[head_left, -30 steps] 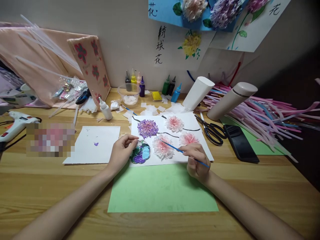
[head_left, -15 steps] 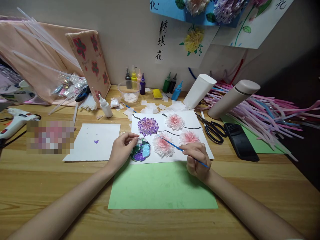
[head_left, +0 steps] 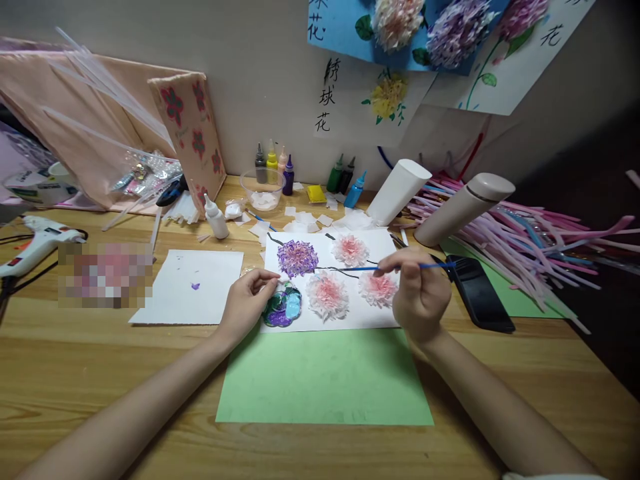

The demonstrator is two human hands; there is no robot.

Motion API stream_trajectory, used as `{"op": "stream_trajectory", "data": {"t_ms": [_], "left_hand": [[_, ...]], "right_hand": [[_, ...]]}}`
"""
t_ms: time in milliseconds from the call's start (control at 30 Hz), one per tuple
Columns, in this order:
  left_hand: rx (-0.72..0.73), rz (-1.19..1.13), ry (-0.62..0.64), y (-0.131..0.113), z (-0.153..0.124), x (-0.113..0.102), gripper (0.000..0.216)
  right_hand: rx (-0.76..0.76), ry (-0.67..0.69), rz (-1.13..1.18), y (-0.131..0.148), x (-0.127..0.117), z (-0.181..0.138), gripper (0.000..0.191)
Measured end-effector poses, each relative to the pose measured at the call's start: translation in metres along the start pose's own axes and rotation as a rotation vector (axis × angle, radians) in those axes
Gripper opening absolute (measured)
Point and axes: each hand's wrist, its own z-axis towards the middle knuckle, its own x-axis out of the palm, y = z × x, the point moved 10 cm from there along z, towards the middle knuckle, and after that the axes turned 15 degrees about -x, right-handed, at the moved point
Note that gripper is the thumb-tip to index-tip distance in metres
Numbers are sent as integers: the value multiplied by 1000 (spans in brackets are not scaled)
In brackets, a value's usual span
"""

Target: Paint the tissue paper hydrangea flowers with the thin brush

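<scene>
My right hand [head_left: 423, 293] is closed around a thin blue paintbrush [head_left: 366, 269], held nearly level, its tip by a black painted line between the flowers. My left hand [head_left: 250, 300] pinches the rim of a small paint palette [head_left: 283, 307] smeared with purple, green and light blue. Beneath both lies a white sheet of paper [head_left: 354, 321]. On it are a purple tissue-paper flower [head_left: 297, 258] and three pink ones: one at the top [head_left: 350, 250], one at the lower middle [head_left: 328, 297] and one on the right [head_left: 379, 289], partly behind my right hand.
Green paper [head_left: 325, 380] lies in front. A paint-marked white sheet [head_left: 193, 300] and a glue gun [head_left: 43, 243] are left. Behind stand a white bottle [head_left: 216, 219], a plastic bowl [head_left: 263, 190] and several paint bottles. A phone [head_left: 480, 293] and tilted tumbler [head_left: 463, 210] are right.
My right hand has risen and moved right, swinging the paintbrush from a slant to nearly level. My left hand stays at the palette. The whole view has shifted slightly.
</scene>
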Motion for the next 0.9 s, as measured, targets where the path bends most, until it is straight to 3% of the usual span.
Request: {"op": "stream_trajectory", "data": {"t_ms": [133,300,567,900], "left_hand": [[-4,0,-1,0,0,0,32],[8,7,-4,0,0,0,29],[22,1,-8,3,2,-1,27],[27,-24,6,2,1,0,26]], "right_hand": [[112,48,89,-13,19,25,29],[78,179,66,-11,40,18,25],[-55,268,5,5,46,12,23],[-97,273,-14,7,50,7,21]]}}
